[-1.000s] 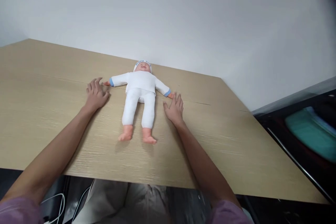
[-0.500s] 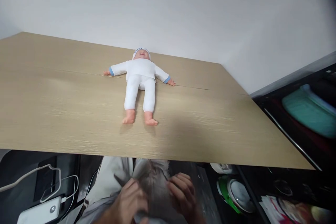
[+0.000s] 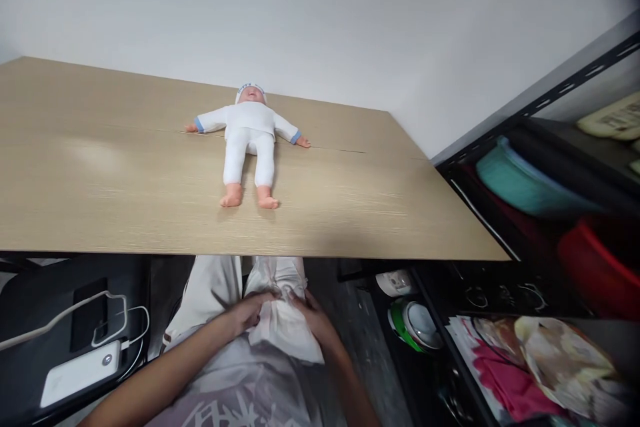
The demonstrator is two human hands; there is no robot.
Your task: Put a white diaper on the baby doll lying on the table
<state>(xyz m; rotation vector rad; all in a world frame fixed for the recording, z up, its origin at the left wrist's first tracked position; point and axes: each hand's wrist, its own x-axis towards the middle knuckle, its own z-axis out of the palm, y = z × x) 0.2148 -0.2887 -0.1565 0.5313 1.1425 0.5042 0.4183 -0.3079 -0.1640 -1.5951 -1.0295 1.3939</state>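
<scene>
Both hands have come off the bench (image 3: 100, 200) since a second ago, when they lay flat on either side of the doll (image 3: 247, 140); they now sit low in the frame, centre bottom, on a folded white cloth (image 3: 283, 327) resting in the person's lap. The left hand (image 3: 247, 310) presses on the cloth's left edge with its fingers curled onto the fabric; the right hand (image 3: 313, 317) lies on the cloth's right side, fingers laid along it (whether either hand actually pinches the fabric cannot be told at this angle). The doll itself has not shifted on the bench: it lies on its back in the upper centre of the frame, arms spread, head close to the wall (image 3: 350, 20), feet pointing toward the near edge. The work in hand has therefore passed from the doll to the cloth. The bench surface around the doll is bare on both sides, with wide room to left and right and a broad strip between the feet and the near edge. That edge overhangs the lap, so the hands are below and in front of it. At lower left a white power bank (image 3: 75, 373) with a cable lies on a dark surface; at right, a dark shelf (image 3: 525, 113) holds coloured tubs and crowds the bench's right corner.
</scene>
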